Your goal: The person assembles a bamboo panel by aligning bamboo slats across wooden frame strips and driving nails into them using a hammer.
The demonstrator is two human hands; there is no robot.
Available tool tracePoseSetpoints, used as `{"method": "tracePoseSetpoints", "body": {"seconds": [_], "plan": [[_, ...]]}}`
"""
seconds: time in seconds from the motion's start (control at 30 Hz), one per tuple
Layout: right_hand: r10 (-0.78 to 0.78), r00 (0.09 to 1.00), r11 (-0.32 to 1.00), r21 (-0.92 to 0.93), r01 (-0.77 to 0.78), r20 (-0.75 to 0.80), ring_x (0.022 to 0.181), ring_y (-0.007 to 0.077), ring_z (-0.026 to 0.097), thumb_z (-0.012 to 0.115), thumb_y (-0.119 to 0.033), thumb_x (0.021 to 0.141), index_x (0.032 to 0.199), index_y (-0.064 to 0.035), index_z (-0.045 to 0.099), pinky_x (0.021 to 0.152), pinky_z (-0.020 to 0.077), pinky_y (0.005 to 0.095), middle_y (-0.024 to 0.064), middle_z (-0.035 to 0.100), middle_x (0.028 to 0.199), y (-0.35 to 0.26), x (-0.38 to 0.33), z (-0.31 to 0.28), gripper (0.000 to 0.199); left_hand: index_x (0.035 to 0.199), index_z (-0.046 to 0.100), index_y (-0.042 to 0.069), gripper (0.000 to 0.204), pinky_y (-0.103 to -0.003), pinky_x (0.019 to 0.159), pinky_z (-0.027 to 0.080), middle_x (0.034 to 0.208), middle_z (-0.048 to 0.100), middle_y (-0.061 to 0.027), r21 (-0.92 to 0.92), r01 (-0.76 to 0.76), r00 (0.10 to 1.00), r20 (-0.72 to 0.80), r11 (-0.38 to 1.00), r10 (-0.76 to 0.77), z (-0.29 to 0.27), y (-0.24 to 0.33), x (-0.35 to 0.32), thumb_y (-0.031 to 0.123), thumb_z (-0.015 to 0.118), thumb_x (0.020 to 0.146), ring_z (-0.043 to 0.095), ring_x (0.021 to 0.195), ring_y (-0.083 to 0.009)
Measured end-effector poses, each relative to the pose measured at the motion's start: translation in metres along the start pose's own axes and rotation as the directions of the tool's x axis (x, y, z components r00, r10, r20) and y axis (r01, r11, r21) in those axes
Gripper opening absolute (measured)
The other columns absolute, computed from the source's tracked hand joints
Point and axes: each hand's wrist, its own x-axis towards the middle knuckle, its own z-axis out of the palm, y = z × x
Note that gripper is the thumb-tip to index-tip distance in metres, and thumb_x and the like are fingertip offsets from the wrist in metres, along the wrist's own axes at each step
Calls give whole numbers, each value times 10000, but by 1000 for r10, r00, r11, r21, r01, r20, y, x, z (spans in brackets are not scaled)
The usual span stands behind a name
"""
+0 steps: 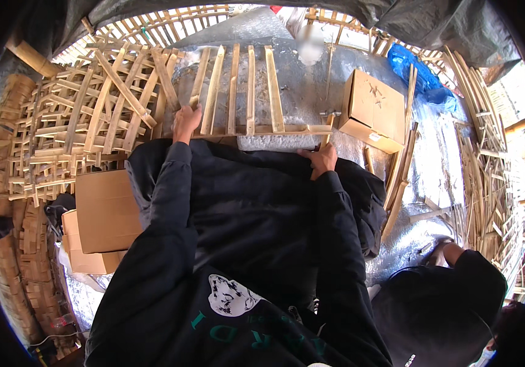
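While left hand [185, 122] fingers grip a slat, right hand [320, 160] holds a hammer [328, 125] pointing away.

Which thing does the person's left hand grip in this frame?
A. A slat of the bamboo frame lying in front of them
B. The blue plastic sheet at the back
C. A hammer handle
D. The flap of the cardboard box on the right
A. The left hand closes round one upright slat of the bamboo frame, far from the cardboard box and the blue plastic sheet.

Brown cardboard box [372, 110] upper right, two stacked boxes [104, 214] at left
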Motion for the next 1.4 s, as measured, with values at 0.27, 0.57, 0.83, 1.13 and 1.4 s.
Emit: {"method": "tracePoseSetpoints", "body": {"seconds": [0.27, 0.57, 0.83, 1.13, 1.4], "plan": [[33, 989, 929, 360, -84, 146, 486, 102, 509, 980, -95, 650, 743, -68, 542, 429, 403, 292, -4, 567, 642, 14, 1, 18, 449, 1208, 724, 18, 607, -566, 1016, 490, 1289, 683, -253, -18, 42, 999, -31, 999, -42, -17, 25, -21, 546, 563, 955, 636, 1218, -439], [31, 964, 872, 464, -155, 264, 498, 93, 519, 974, -76, 630, 748, -69, 544, 437, 399, 282, -14, 563, 655, 3, -10, 17, 446, 1222, 717, 21, 622, -559, 1021, 490, 1288, 680, -261, -11, 22, 1000, -8, 1000, -22, -18, 21, -12, 560, 562, 954, 632, 1220, -443], [37, 944, 857, 475, -199, 328, 527, 60, 467, 951, -42, 695, 909, -51, 531, 443, 353, 237, -14, 537, 735, -9, -12, 13, 472, 1261, 686, -9, 668, -551, 1042, 482, 1312, 660, -277, 25, 1, 999, 36, 1000, -2, -15, 16, 3, 574, 540, 968, 611, 1251, -444], [0, 837, 584, 680, -444, 546, 566, 37, 443, 831, 39, 815, 1030, -16, 529, 486, 365, 221, 25, 618, 901, 9, -1, 7, 375, 1363, 605, -5, 738, -539, 1092, 446, 1404, 605, -267, 18, 44, 998, 53, 999, -45, -9, 14, -8, 617, 526, 973, 557, 1329, -430], [-76, 887, 510, 783, -357, 455, 538, 1, 346, 788, -159, 948, 1015, -96, 556, 480, 289, 194, -74, 507, 797, 9, -3, -12, 249, 1324, 627, -35, 737, -549, 1090, 450, 1365, 617, -301, -8, 14, 998, 57, 1000, -14, -8, 21, -11, 606, 526, 974, 569, 1304, -448]]}}
